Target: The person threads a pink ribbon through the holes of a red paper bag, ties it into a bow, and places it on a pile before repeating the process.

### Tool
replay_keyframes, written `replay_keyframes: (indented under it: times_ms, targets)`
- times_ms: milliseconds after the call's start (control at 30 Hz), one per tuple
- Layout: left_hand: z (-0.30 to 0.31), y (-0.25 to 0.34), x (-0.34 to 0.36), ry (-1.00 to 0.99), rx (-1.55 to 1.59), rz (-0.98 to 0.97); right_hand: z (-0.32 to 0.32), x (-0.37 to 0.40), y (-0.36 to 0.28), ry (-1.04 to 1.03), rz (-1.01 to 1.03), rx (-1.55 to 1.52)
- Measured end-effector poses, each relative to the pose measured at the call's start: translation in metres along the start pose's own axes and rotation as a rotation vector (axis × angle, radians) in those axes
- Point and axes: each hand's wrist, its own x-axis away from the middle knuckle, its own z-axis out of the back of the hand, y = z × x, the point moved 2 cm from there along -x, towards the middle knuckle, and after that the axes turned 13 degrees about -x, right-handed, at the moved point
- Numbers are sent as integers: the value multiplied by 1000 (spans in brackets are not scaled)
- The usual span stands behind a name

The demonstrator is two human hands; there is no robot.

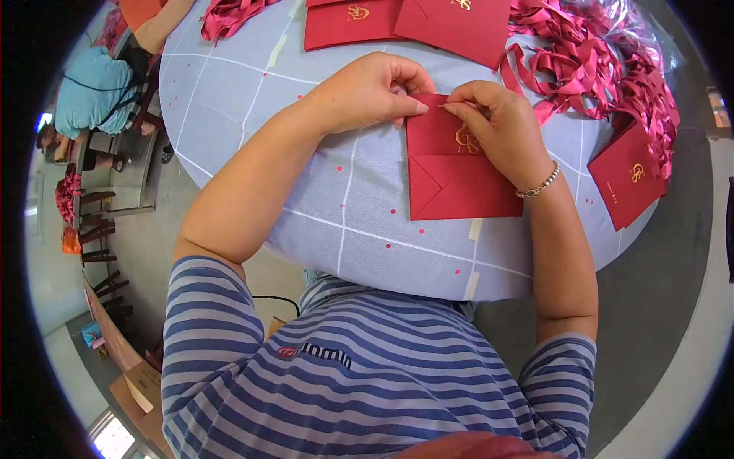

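A flat red paper bag [466,187] with gold lettering lies on the cloth in front of me, its folded bottom flap towards my body. My left hand [378,96] pinches the bag's upper left corner, thumb on the front and fingers behind. Over the upper right part is my right hand [493,126], wearing a beaded bracelet [539,182]. Its thumb and index finger press together at the top edge; anything tiny between them is hidden. Close beyond that hand runs a loose dark pink ribbon [547,111].
More red bags [451,30] lie at the far edge. A ribbon heap [569,65] and clear plastic [634,34] are at the right, beside another bag [623,176]. Small red paper dots [388,245] dot the checked tablecloth [306,183]. Other people [95,88] sit at the left.
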Motion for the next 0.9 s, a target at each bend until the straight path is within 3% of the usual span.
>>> replay_keyframes:
  times_ms: [67,300,367,500,700,900]
  targets:
    - [-1,-1,0,4,14,3,-2,0,-2,-21,-140,-93]
    - [-4,2,2,72,19,59,-5,0,-5,-13,-130,-15]
    - [-6,1,2,85,20,64,-9,1,-2,3,26,112]
    - [-7,5,3,109,55,90,-11,3,-4,-1,-3,178]
    - [-8,3,3,141,95,109,-16,5,-6,10,164,349]
    - [-14,-9,-1,195,58,17,-20,6,-9,56,11,364]
